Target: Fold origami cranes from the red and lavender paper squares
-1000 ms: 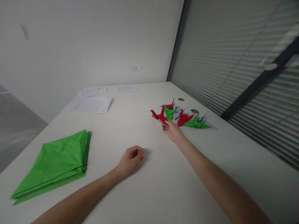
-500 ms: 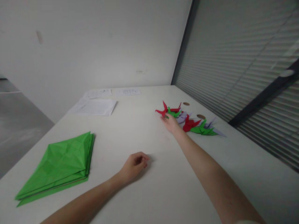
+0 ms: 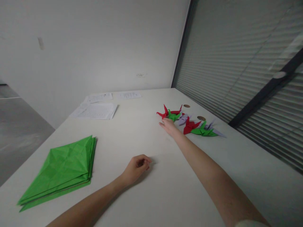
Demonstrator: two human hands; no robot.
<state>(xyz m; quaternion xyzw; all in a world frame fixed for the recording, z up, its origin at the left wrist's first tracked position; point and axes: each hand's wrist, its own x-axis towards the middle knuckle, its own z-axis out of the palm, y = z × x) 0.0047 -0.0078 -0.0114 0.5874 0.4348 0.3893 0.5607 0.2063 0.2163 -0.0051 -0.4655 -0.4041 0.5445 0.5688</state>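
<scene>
The leftmost crane (image 3: 165, 114) (red) lies just beyond the right fingers (image 3: 162, 124).

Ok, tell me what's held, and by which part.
Left hand shows nothing held; right hand is at the near side of a red folded-paper crane, hold unclear.

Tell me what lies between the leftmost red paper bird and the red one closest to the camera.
The head view shows a green paper bird there, then a lavender paper bird.

On the table (image 3: 170, 192), paper stack (image 3: 66, 167) left, pages (image 3: 99, 111) behind; cranes (image 3: 189, 126) right, perhaps in contact.
</scene>
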